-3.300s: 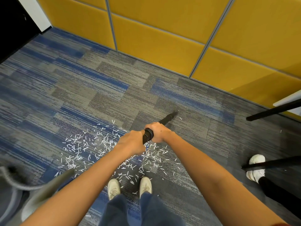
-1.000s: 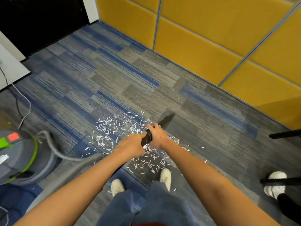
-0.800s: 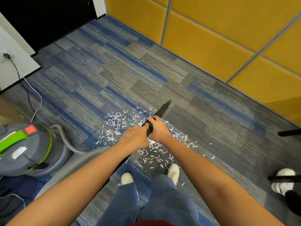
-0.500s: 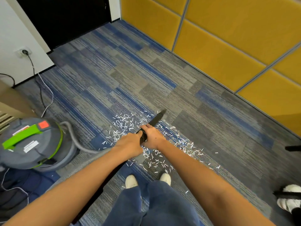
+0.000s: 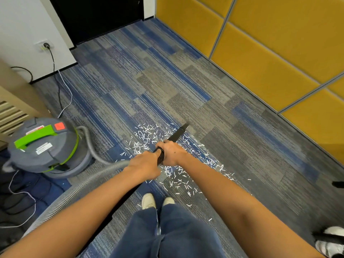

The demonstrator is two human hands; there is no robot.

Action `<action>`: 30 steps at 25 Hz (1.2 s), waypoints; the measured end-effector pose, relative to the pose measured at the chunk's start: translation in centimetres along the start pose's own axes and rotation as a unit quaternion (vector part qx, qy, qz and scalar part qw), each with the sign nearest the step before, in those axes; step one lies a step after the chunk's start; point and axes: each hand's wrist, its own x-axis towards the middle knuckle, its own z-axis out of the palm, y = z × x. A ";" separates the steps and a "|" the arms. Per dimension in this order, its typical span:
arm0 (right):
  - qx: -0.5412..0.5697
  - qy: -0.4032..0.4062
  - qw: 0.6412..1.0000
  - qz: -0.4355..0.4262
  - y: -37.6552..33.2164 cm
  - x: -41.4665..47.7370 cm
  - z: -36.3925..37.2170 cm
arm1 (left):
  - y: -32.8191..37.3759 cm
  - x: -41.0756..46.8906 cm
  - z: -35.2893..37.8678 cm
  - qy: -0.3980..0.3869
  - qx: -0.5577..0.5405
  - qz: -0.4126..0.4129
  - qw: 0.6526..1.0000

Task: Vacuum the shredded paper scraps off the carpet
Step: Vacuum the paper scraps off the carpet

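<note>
White shredded paper scraps [image 5: 147, 138] lie scattered on the grey and blue carpet [image 5: 130, 86], from in front of my shoes out to the nozzle. Both hands hold the black vacuum wand [image 5: 177, 135]. My left hand [image 5: 144, 164] grips its rear end where the grey ribbed hose [image 5: 78, 189] joins. My right hand [image 5: 171, 152] grips it just ahead. The nozzle tip points up and right at the far edge of the scraps, low over the carpet. The hose runs left to a grey and green canister vacuum [image 5: 46, 146].
Yellow padded wall panels [image 5: 270, 53] run along the right. A power cord [image 5: 59, 86] leads from a wall socket [image 5: 44, 46] to the vacuum. More cables lie at lower left. Another person's white shoe [image 5: 329, 243] is at the bottom right. A dark doorway is at the top.
The view has swung left, bringing the canister vacuum, cord and socket into sight. The wand has swept left across the scrap pile; both hands keep their grip.
</note>
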 end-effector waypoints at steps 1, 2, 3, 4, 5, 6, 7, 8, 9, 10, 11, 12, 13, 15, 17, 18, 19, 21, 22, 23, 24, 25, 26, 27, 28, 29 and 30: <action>-0.007 0.001 1.000 -0.004 0.2 -0.4 0.0 | 0.4 -0.2 0.1 -0.003 -0.003 0.002 1.000; -0.011 0.001 1.000 -0.007 0.5 -0.8 0.2 | 0.9 -0.4 0.3 -0.007 -0.004 0.004 1.000; -0.014 0.000 1.000 -0.007 0.9 -1.3 0.3 | 1.5 -0.6 0.6 -0.011 -0.003 0.005 1.000; -0.013 -0.003 1.000 -0.003 1.4 -1.8 0.5 | 2.0 -0.7 1.0 -0.013 -0.002 0.006 1.000; -0.010 -0.008 1.000 0.003 1.8 -2.2 0.7 | 2.4 -0.9 1.3 -0.014 -0.002 0.007 1.000; -0.005 -0.011 1.000 0.007 2.2 -2.7 0.9 | 2.8 -1.1 1.7 -0.014 -0.003 0.007 1.000; -0.001 -0.016 1.000 0.010 2.4 -3.0 1.1 | 3.0 -1.3 1.8 -0.012 -0.003 0.005 1.000; 0.004 -0.020 1.000 0.011 2.5 -3.2 1.4 | 3.1 -1.6 2.0 -0.010 0.001 0.003 1.000; 0.007 -0.023 1.000 0.009 2.5 -3.3 1.6 | 3.2 -1.9 2.1 -0.009 0.003 0.000 1.000; 0.009 -0.023 1.000 0.004 2.5 -3.2 1.9 | 3.2 -2.1 2.3 -0.005 0.004 -0.004 1.000; 0.009 -0.026 1.000 -0.001 2.3 -3.1 2.2 | 3.2 -2.4 2.6 0.001 0.001 -0.008 1.000; 0.010 -0.027 1.000 -0.007 2.1 -3.0 2.5 | 3.0 -2.7 2.8 0.007 -0.002 -0.012 1.000; 0.011 -0.030 0.999 -0.013 1.7 -2.9 2.7 | 2.7 -2.9 3.0 0.010 -0.004 -0.015 1.000; 0.015 -0.030 0.999 -0.025 0.8 -2.9 3.2 | 2.0 -3.3 3.5 0.006 -0.010 -0.019 1.000; 0.011 -0.036 0.999 -0.030 -0.2 -2.7 3.5 | 1.1 -3.7 3.9 0.004 -0.013 -0.024 1.000; 0.008 -0.038 0.999 -0.035 -0.7 -2.5 3.6 | 0.5 -3.8 4.0 0.006 -0.012 -0.027 1.000; 0.008 -0.039 0.998 -0.039 -1.4 -2.3 3.7 | -0.2 -3.9 4.1 0.008 -0.008 -0.028 1.000; 0.012 -0.032 0.998 -0.044 -2.8 -2.0 4.0 | -1.6 -4.3 4.2 0.010 -0.006 -0.027 1.000; 0.013 -0.027 0.998 -0.048 -3.4 -1.9 4.3 | -2.3 -4.5 4.4 0.010 -0.006 -0.026 1.000; 0.011 -0.023 0.998 -0.052 -4.0 -1.8 4.5 | -2.9 -4.7 4.5 0.013 -0.005 -0.026 1.000; 0.015 -0.019 0.998 -0.056 -4.7 -1.6 4.7 | -3.6 -5.0 4.5 0.017 -0.001 -0.025 1.000; 0.024 -0.015 0.998 -0.058 -5.4 -1.5 4.9 | -4.3 -5.3 4.5 0.019 0.003 -0.023 1.000; 0.034 -0.011 0.998 -0.060 -6.0 -1.2 5.0 | -4.9 -5.4 4.4 0.022 0.004 -0.021 1.000; 0.039 -0.010 0.998 -0.058 -6.5 -1.0 5.0 | -5.3 -5.6 4.3 0.024 0.004 -0.020 1.000; 0.039 -0.010 0.998 -0.057 -7.0 -0.8 5.0 | -5.7 -5.6 4.2 0.024 0.003 -0.021 0.999; 0.036 -0.010 0.998 -0.056 -7.3 -0.5 4.9 | -5.8 -5.5 4.0 0.024 -0.002 -0.023 0.999; 0.035 -0.008 0.998 -0.057 -7.4 -0.4 4.8 | -5.8 -5.4 4.0 0.024 -0.009 -0.024 0.999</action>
